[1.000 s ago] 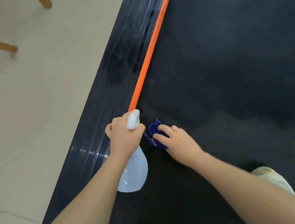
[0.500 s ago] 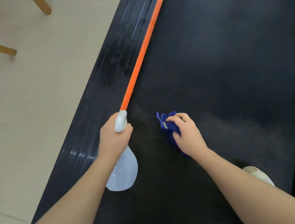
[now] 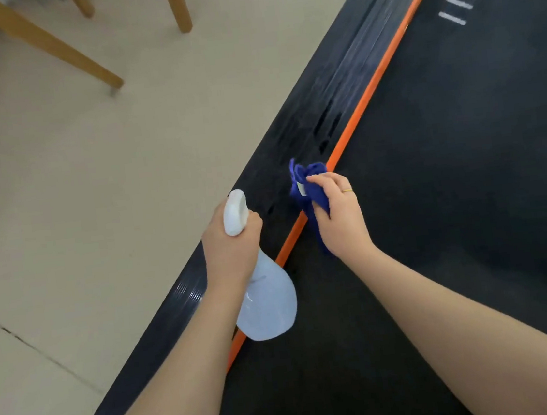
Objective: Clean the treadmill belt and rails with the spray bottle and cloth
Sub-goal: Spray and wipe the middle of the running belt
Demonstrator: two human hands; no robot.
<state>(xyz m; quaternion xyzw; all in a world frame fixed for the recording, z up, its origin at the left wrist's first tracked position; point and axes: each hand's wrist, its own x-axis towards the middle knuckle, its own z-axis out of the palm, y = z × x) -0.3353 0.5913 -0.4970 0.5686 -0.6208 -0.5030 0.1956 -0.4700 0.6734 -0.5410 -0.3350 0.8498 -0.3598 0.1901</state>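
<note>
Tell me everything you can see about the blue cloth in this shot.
The blue cloth is a deep blue, soft-looking fabric, bunched into a crumpled wad with a small white tag showing on its side. The right hand grips it, fingers curled over the top, while loose folds stick out above and a tail hangs below the palm. It sits over the orange stripe at the belt's left edge; contact there is unclear.

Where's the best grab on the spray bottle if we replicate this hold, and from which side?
Take the spray bottle at its narrow neck, just under the white trigger head, coming from the floor side as the left hand does. The body flares wide below, probably too broad for a secure wrap, and the head likely stops the hand sliding off the top.
</note>
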